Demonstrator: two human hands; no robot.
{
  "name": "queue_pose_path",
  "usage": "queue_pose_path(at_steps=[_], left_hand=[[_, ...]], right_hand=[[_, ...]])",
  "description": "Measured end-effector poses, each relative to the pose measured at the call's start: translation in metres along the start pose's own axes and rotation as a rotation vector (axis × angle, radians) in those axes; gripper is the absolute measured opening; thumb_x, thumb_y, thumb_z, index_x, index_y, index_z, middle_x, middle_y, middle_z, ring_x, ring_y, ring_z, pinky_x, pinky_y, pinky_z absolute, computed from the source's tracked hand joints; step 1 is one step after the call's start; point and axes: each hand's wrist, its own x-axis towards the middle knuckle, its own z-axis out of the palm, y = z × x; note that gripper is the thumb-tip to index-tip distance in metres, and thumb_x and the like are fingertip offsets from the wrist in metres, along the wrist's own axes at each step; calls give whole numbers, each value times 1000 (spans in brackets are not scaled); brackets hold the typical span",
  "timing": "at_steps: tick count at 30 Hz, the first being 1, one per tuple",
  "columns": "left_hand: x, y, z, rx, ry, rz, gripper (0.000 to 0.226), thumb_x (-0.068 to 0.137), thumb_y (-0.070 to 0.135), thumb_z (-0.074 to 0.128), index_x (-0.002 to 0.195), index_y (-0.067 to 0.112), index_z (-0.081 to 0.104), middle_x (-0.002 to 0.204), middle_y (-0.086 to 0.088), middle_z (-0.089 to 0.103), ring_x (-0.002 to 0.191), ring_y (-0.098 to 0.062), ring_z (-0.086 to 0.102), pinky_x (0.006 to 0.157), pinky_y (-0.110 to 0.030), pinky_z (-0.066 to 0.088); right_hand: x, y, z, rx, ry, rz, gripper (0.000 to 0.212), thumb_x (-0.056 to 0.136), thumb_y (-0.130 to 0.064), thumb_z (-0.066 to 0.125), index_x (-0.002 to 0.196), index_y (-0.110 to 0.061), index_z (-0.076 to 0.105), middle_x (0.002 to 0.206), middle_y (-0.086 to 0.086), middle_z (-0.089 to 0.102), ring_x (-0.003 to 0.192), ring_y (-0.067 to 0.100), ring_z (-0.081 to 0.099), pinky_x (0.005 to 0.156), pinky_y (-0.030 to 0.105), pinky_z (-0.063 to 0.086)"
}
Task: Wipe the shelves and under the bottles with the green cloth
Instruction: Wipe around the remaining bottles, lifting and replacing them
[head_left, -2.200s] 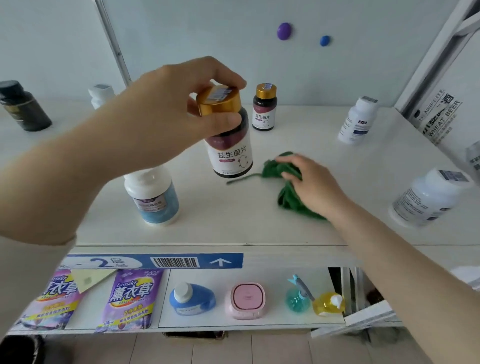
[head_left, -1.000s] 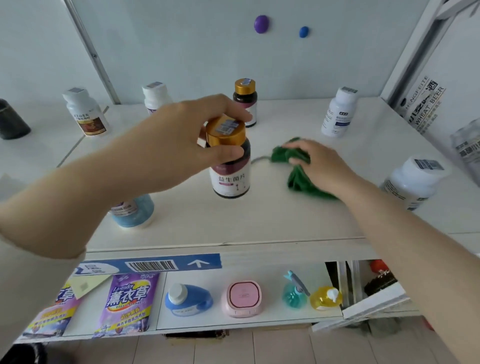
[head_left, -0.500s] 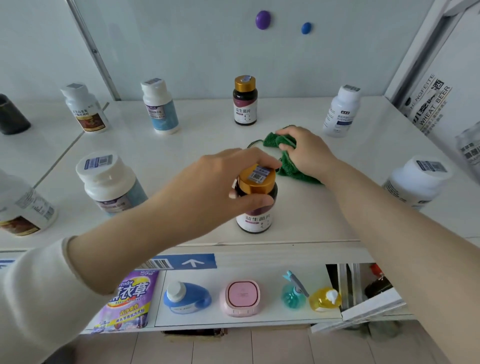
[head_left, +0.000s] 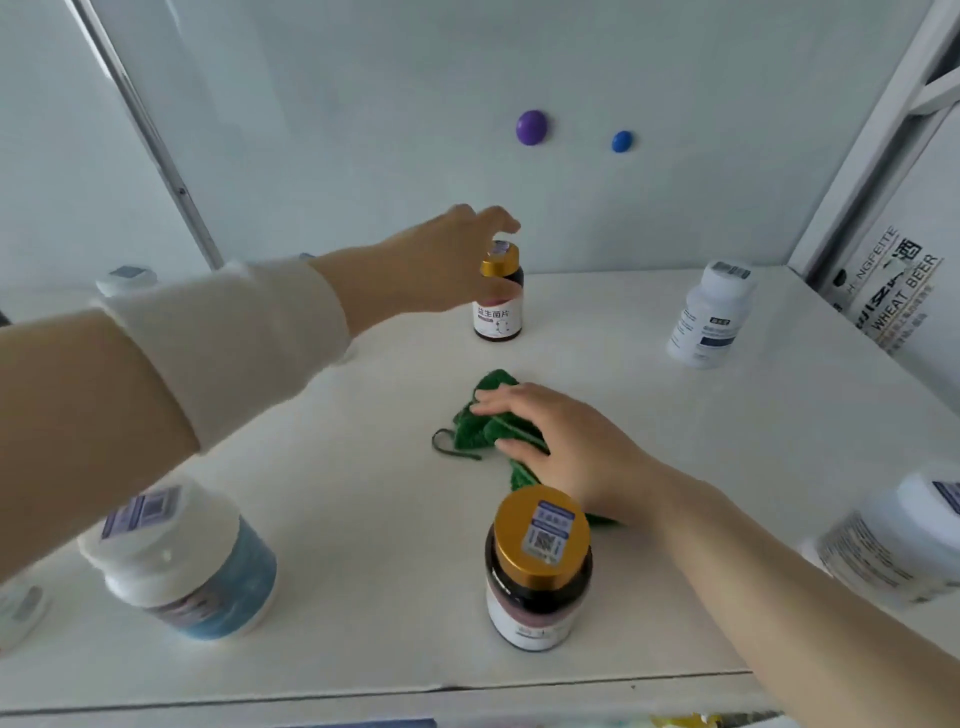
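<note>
While pinned at mid-shelf, locate green cloth (head_left: 488, 423) bunched on white shelf (head_left: 363, 483), with a thin dark cord loop trailing to its left. Note right hand (head_left: 571, 452) laid palm-down over the cloth, fingers straight and close together, pressing it to the surface.

Note left hand (head_left: 441, 265), reaching rearward out of a white sleeve (head_left: 223, 338), thumb and fingers curled round the gold cap and shoulder of far dark bottle (head_left: 498, 317), upright near the back wall. Read on its white label: "益生菌片".

Find near dark bottle (head_left: 537, 582), same gold cap, upright at the front edge just beside the right wrist. Note a blue sticker with a square code on the cap; body label too blurred to read.

Find blue-banded white bottle (head_left: 182, 566) at front left, with a code sticker on its white cap. Find rear white bottle (head_left: 709, 322) at right rear, with a barcode on the cap and a dark blue label block, print too small to read. Find blurred white bottle (head_left: 893, 545) at the right front edge.

Read on carton (head_left: 893, 296) beyond the right upright: "WHEAT BEER", with letters ending "NGFEITE" above.

Note purple disc (head_left: 531, 127) and smaller blue disc (head_left: 622, 141) on the back wall.
</note>
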Motion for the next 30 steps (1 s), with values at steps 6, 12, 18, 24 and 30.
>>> queue_pose_path(at_steps=[6, 12, 18, 24, 30], left_hand=[[43, -12, 17, -86, -32, 61, 42, 88, 28, 56, 127, 17, 45, 118, -7, 52, 98, -22, 49, 74, -28, 41], [43, -25, -31, -206, 195, 41, 36, 87, 31, 57, 121, 21, 52, 102, 3, 48, 87, -16, 47, 53, -11, 31], [30, -41, -44, -182, 249, 32, 36, 86, 34, 58, 120, 26, 52, 106, 7, 49, 80, -16, 45, 51, -14, 31], [32, -36, -35, -190, 215, 63, 37, 85, 34, 58, 120, 25, 52, 108, 4, 52, 88, -18, 47, 57, -13, 34], [32, -24, -26, -210, 166, 92, 36, 86, 32, 58, 121, 24, 51, 106, 5, 50, 91, -17, 48, 55, -13, 32]], right_hand=[[35, 36, -18, -58, 289, 285, 33, 94, -21, 45, 127, -24, 49, 136, -5, 50, 124, 15, 46, 99, 24, 33], [110, 83, -36, -152, 427, 539, 35, 95, -18, 40, 128, -14, 46, 134, 9, 48, 121, 28, 45, 96, 32, 36], [114, 14, 9, 26, 47, 54, 38, 89, -18, 53, 127, -21, 51, 139, -2, 48, 130, 16, 41, 108, 28, 31], [46, -11, 10, 163, -131, -103, 38, 90, -15, 53, 127, -26, 52, 140, -15, 45, 133, -2, 33, 111, 16, 21], [68, 61, -33, -54, 310, 370, 36, 94, -17, 44, 129, -20, 48, 139, 1, 47, 127, 19, 44, 101, 24, 30]])
